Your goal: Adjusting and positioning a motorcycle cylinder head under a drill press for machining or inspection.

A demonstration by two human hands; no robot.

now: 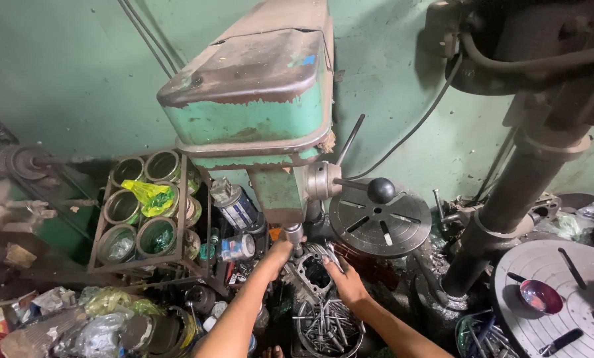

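Grey metal casting [315, 273] sits under the drill chuck [293, 233], low centre; right hand [347, 282] rests on its right edge, fingers curled loosely round it; left hand [278, 254] is raised to the chuck, fingers closed about it. Round tub [328, 326] just below holds loose steel rods; rack [144, 212] at left holds tins on their sides, one stuffed with a yellow-green bag [150, 197]. Clutter crowds every side; round table [379, 222] stands close right.
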